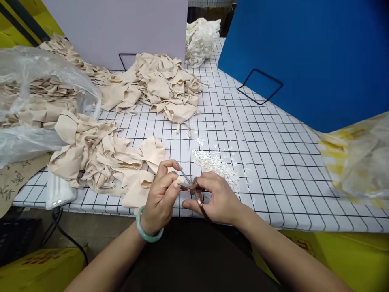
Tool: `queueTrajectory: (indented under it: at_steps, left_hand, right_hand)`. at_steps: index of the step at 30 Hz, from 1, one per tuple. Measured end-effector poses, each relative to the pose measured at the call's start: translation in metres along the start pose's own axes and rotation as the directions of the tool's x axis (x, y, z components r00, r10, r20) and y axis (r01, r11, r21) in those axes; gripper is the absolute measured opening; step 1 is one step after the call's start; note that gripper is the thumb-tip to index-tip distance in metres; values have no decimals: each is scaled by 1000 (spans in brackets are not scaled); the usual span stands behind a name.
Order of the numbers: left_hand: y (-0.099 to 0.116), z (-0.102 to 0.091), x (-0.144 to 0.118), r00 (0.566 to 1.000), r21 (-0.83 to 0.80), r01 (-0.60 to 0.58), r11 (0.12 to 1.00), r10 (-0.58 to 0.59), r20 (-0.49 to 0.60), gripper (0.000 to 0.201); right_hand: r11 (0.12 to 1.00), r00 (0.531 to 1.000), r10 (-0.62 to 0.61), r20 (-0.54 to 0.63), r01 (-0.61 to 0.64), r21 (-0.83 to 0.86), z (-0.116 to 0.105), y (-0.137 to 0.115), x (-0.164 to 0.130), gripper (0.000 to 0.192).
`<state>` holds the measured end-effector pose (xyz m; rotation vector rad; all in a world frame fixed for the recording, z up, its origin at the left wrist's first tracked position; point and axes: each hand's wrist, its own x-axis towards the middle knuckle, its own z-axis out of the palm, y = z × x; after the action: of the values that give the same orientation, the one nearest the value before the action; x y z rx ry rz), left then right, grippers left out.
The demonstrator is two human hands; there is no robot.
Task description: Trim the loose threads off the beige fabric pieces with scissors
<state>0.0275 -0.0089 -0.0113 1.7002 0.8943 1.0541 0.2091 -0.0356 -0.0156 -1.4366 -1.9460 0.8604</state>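
Left hand: wrist bent inward, fingers pinched together on beige fabric piece at the table's near edge. Right hand: fingers closed around small scissors, blades pointing to 10 o'clock, touching the left fingertips. White clippings lie at 12 o'clock from the right hand.

Fingers of the left hand and right hand meet around what looks like small snips, at the table's near edge. Fabric pieces lie just left of the fingers, the scrap pile just behind them, another fabric heap further back, plastic bag far left.
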Motion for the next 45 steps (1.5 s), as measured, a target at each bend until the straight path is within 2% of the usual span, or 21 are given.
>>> queueTrajectory:
  at_steps: [9, 25, 31, 36, 41, 43, 45]
  left_hand:
    - [0, 0, 2, 999, 47, -12, 999, 10, 44, 34]
    - [-3, 7, 3, 990, 19, -120, 993, 118, 71, 30]
    - [-6, 20, 9, 977, 32, -160, 987, 154, 145, 26]
    - [-14, 37, 17, 958, 2, -124, 992, 120, 261, 27]
    - [-25, 49, 23, 948, -41, 44, 998, -29, 317, 32]
    - [-23, 50, 22, 951, -37, 83, 996, -68, 301, 32]
    - [-17, 47, 19, 939, -10, 55, 998, -49, 341, 30]
  right_hand:
    - [1000, 1000, -3, -10, 3, 9, -1, 2, -2, 48]
    - [997, 998, 37, -42, -33, 76, 4, 4, -5, 55]
    - [995, 987, 98, -129, -96, 21, 4, 14, -20, 58]
    - [961, 934, 277, -224, -275, 42, 6, 27, -41, 65]
    - [801, 812, 571, -124, -516, 304, 0, 41, -52, 62]
    - [763, 779, 613, -131, -541, 353, -9, 44, -53, 56]
    - [788, 791, 589, -163, -518, 333, -18, 45, -52, 49]
